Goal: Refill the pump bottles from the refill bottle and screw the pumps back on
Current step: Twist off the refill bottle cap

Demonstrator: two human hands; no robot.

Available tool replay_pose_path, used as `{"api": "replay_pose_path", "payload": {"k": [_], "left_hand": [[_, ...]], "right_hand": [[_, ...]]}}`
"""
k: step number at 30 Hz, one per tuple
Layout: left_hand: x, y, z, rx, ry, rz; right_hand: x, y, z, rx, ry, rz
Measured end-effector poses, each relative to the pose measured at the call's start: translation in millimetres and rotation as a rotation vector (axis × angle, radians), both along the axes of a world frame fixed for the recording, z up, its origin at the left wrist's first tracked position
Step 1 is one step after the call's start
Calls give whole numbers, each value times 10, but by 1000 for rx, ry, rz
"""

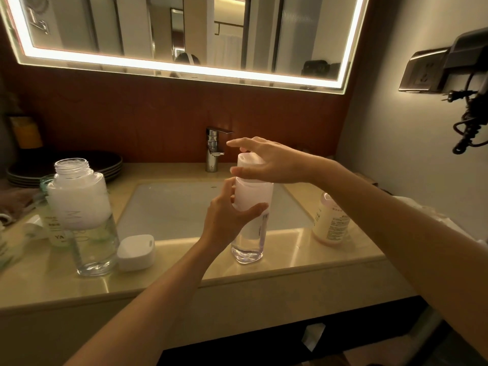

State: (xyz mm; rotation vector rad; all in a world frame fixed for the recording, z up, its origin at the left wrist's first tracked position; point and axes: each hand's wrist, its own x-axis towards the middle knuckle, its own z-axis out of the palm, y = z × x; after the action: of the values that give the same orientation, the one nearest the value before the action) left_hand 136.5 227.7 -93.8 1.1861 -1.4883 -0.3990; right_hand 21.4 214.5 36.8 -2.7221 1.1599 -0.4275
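Observation:
A clear bottle with a white label (250,233) stands on the counter's front edge, before the sink. My left hand (227,220) grips its body. My right hand (264,162) holds the white pump top (248,161) at the bottle's neck, thumb and fingers round it, index finger stretched out. At the left stands a bigger clear bottle (84,220), open-necked, with clear liquid in its lower part. Its white cap (136,252) lies beside it on the counter. A cream bottle with a pink top (330,220) stands at the right of the sink.
The white sink (171,210) with a chrome tap (214,149) lies behind the bottle. Dark plates (66,167) are stacked at the back left, with a small green-labelled bottle (56,228) behind the big one. A wall-mounted hair dryer (464,75) hangs at the right.

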Motion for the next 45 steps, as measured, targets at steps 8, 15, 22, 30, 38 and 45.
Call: {"api": "replay_pose_path", "payload": {"k": [8, 15, 22, 30, 38, 45], "left_hand": [[4, -6, -5, 4, 0, 2], [-4, 17, 5, 5, -2, -3], [2, -2, -6, 8, 6, 14], [-5, 5, 3, 17, 4, 13], [-1, 13, 4, 23, 3, 9], [-9, 43, 20, 22, 12, -8]], "right_hand": [[28, -3, -42, -121, 96, -166], [-10, -2, -9, -20, -1, -31], [16, 4, 18, -125, 15, -204], [-50, 44, 100, 139, -89, -28], [-3, 5, 36, -124, 22, -220], [-34, 7, 52, 102, -123, -52]]}}
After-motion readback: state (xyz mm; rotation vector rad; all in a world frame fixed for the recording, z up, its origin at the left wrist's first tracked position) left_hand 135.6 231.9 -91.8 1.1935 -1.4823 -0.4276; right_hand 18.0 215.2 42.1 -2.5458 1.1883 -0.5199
